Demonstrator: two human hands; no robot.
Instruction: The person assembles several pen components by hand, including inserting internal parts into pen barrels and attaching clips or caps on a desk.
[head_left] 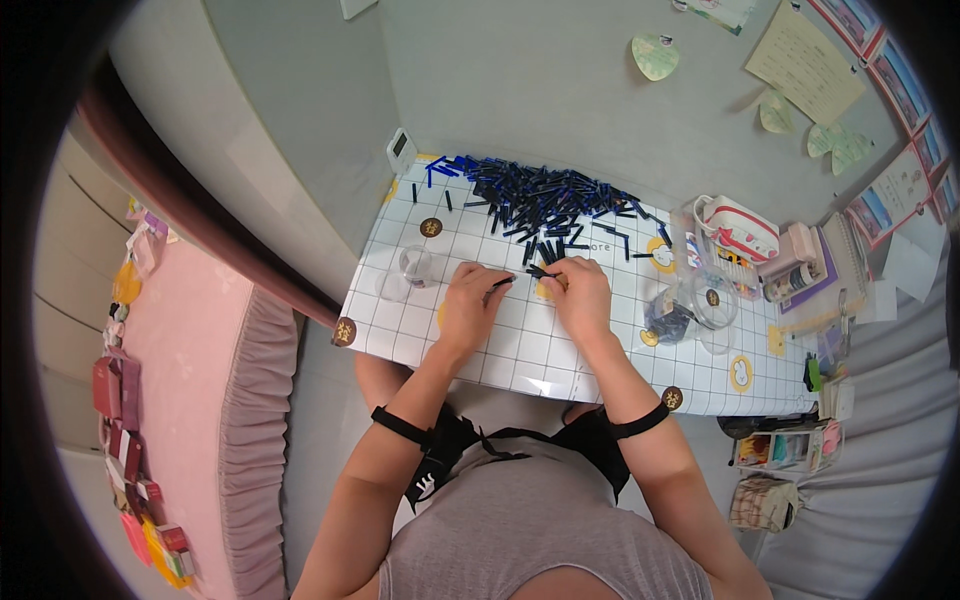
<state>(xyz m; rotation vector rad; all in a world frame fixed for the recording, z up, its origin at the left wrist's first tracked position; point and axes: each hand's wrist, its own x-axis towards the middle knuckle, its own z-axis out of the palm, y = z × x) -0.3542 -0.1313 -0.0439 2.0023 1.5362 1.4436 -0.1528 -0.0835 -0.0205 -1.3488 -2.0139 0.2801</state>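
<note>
Both hands, left and right, pinch small black sticks near the pile at the table's far edge; hold them gently and straight.

A small table with a white grid-patterned cover is seen from above, with a large heap of short dark blue and black sticks spread across its far side. The left hand is rested on the cover with one dark stick pinched at its fingertips, while several sticks are gripped in the right hand just beside it. A clear plastic cup is positioned to the left of the hands, and clear containers are positioned to the right.
</note>
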